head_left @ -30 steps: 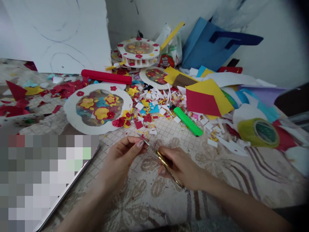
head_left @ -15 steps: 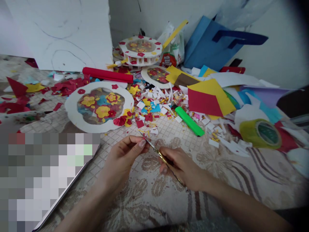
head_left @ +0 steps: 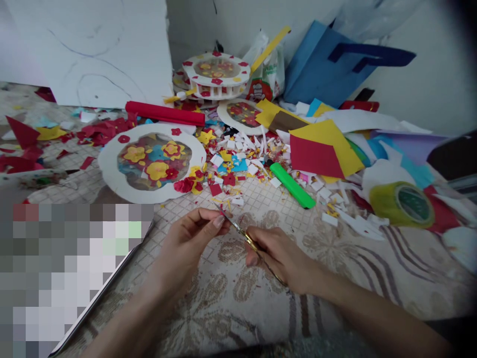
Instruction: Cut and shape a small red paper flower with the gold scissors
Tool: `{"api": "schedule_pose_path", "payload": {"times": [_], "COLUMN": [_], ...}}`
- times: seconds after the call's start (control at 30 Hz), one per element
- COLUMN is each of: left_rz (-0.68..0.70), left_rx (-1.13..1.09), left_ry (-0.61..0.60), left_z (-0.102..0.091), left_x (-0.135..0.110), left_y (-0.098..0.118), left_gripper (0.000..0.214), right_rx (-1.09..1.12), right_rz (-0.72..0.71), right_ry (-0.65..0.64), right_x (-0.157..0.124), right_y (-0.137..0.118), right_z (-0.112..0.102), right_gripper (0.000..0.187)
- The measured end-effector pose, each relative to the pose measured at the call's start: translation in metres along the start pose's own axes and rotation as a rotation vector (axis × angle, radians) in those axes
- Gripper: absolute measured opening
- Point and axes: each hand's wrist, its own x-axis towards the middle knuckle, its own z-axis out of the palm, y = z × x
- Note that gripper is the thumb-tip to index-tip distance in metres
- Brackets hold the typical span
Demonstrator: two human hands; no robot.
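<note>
My right hand (head_left: 281,256) is closed round a pair of scissors (head_left: 250,240) with gold-coloured handles. Their narrow blades point up and left to the fingertips of my left hand (head_left: 194,236). That hand is pinched on a tiny piece of red paper (head_left: 222,213), mostly hidden by the fingers and the blades. Just beyond my left hand lies a white scalloped paper frame (head_left: 112,179) with a see-through middle, decorated with yellow, red and blue paper flowers. Scraps of cut paper (head_left: 215,189) are scattered in front of both hands.
A green cutter (head_left: 292,185) lies right of centre, near red and yellow paper sheets (head_left: 316,156). Further right is a roll of yellow tape (head_left: 383,205). Behind stand a round flower-decorated paper drum (head_left: 190,74) and a blue bag (head_left: 313,69). A blurred-out panel (head_left: 74,278) fills the lower left.
The view has shifted very slightly, so the things on the table sit a little higher. Both hands keep nearly the same pose, with the scissors at the left fingertips.
</note>
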Motion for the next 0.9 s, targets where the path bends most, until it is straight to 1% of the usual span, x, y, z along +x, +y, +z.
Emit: {"api": "schedule_pose_path", "payload": {"times": [0.27,0.47,0.63,0.8,0.9], "left_rz": [0.022,-0.012,-0.037,-0.043,-0.056], "left_rx": [0.090,0.117,0.143,0.172,0.160], "left_ry": [-0.031,-0.102,-0.148,-0.186,-0.194], "left_z": [-0.004,-0.013,-0.016,-0.019,-0.021], "left_x": [0.000,0.002,0.001,0.001,0.001], "left_y": [0.002,0.001,0.005,0.009,0.010], "left_gripper": [0.008,0.007,0.007,0.008,0.008], "right_rx": [-0.123,-0.202,-0.184,-0.172,-0.118], "right_rz": [0.043,0.036,0.043,0.067,0.058], "right_ry": [-0.011,-0.041,-0.102,-0.115,-0.123], "right_x": [-0.004,-0.004,-0.004,-0.005,-0.006], "right_y": [0.002,0.002,-0.004,-0.003,0.000], "right_z": [0.001,-0.005,-0.014,-0.016,-0.016], "right_gripper": [0.023,0.027,0.027,0.027,0.032]}}
